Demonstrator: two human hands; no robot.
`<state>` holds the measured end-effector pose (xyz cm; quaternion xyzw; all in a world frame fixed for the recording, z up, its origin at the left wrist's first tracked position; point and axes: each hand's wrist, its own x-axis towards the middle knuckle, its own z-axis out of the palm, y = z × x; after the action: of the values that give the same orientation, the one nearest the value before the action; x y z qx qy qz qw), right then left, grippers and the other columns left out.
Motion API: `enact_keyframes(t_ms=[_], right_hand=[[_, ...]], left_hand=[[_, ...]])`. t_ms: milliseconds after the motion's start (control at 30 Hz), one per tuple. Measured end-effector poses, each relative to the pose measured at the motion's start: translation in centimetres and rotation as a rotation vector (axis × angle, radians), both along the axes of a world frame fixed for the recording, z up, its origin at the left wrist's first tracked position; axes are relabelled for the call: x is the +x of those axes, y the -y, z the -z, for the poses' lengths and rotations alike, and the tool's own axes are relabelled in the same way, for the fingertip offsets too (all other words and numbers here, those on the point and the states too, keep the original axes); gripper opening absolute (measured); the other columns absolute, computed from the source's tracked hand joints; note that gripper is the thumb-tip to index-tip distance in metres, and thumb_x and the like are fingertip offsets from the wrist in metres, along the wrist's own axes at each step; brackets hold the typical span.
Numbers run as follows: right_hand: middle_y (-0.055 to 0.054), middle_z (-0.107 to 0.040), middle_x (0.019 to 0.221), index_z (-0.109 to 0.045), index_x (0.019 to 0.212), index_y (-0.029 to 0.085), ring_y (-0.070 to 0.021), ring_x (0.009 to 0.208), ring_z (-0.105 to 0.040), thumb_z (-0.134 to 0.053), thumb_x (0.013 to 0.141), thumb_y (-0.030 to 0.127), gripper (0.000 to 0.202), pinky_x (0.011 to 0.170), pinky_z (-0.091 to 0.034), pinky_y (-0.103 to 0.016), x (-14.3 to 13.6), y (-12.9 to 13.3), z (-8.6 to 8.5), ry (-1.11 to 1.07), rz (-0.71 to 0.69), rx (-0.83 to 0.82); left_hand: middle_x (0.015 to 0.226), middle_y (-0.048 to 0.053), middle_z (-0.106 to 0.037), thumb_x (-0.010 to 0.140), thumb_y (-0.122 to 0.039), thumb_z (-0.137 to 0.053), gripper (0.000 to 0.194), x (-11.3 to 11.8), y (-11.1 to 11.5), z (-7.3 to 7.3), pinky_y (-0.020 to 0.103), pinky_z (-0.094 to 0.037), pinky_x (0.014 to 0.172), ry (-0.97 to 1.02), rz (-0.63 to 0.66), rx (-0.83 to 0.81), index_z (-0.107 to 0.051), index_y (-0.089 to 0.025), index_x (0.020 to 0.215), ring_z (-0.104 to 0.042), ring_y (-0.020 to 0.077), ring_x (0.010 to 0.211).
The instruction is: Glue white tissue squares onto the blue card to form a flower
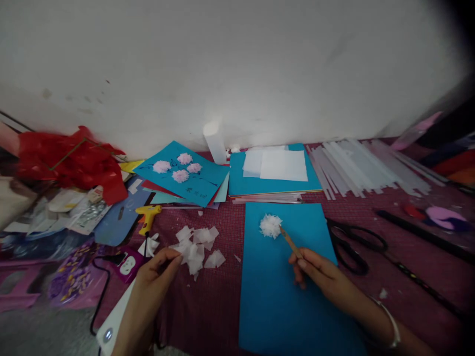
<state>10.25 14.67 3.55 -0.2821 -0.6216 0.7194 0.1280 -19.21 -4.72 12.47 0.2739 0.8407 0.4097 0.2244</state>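
My right hand (315,272) is closed around a thin wooden stick (291,242) that narrows to a point. Its tip meets the right edge of a fluffy white paper flower (270,225), which sits near the top of a blue sheet (274,296). To the left, my left hand (156,277) pinches thumb and forefinger together at the edge of a loose pile of thin white paper pieces (195,254). A paper piece appears to be between those fingertips, though the contact is partly hidden.
Black scissors (351,242) lie right of the sheet. Behind are a blue card with pink flowers (181,170), white paper squares (284,165) and translucent glue sticks (359,165). A yellow glue gun (148,217), purple device (129,264) and red plastic (70,158) are on the left.
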Motion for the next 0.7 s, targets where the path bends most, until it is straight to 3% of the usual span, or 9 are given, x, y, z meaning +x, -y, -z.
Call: enact_keyframes(t_ms=[200, 333, 433, 533, 700], right_hand=[[0.003, -0.049, 0.066, -0.051, 0.093, 0.017, -0.0087, 0.050, -0.041, -0.042, 0.092, 0.049, 0.033, 0.049, -0.035, -0.023, -0.4, 0.3, -0.3, -0.047, 0.008, 0.012], [0.005, -0.041, 0.062, -0.054, 0.089, 0.017, -0.0091, 0.053, -0.036, -0.044, 0.090, 0.053, 0.038, 0.050, -0.029, -0.023, -0.5, 0.5, -1.1, -0.065, 0.038, 0.086], [0.005, -0.039, 0.062, -0.055, 0.087, 0.017, -0.0094, 0.055, -0.034, -0.048, 0.086, 0.058, 0.041, 0.051, -0.028, -0.023, -0.4, 0.8, -1.8, -0.096, 0.016, 0.068], [0.005, -0.040, 0.062, -0.056, 0.087, 0.017, -0.0097, 0.055, -0.036, -0.047, 0.086, 0.058, 0.042, 0.052, -0.029, -0.023, -0.1, 0.9, -2.0, -0.119, 0.016, 0.052], [0.004, -0.042, 0.059, -0.055, 0.088, 0.018, -0.0109, 0.054, -0.038, -0.038, 0.092, 0.054, 0.040, 0.053, -0.031, -0.024, 0.2, 0.4, -1.3, -0.079, 0.150, 0.129]], left_hand=[[0.070, -0.001, -0.058, 0.067, -0.034, -0.072, 0.022, 5.7, -2.9, 2.8, 0.023, -0.042, 0.057, 0.672, 0.064, 0.320, -0.057, -0.018, 0.067, -0.050, 0.0114, 0.062], [0.071, 0.002, -0.061, 0.073, -0.032, -0.067, 0.018, 10.0, -5.5, 4.3, 0.026, -0.043, 0.057, 0.894, 0.239, 0.312, -0.058, -0.019, 0.065, -0.051, 0.0126, 0.062], [0.068, 0.002, -0.061, 0.075, -0.035, -0.066, 0.019, 12.1, -6.9, 4.7, 0.029, -0.044, 0.059, 0.827, 0.324, 0.222, -0.059, -0.022, 0.063, -0.051, 0.0147, 0.061], [0.061, 0.000, -0.056, 0.075, -0.040, -0.065, 0.022, 12.5, -7.7, 5.0, 0.030, -0.043, 0.059, 0.590, 0.396, 0.131, -0.059, -0.024, 0.061, -0.051, 0.0168, 0.060], [0.063, -0.001, -0.058, 0.076, -0.047, -0.058, 0.024, 9.0, -7.5, 4.5, 0.031, -0.043, 0.058, 0.049, 0.378, 0.031, -0.059, -0.024, 0.067, -0.055, 0.0196, 0.063]])
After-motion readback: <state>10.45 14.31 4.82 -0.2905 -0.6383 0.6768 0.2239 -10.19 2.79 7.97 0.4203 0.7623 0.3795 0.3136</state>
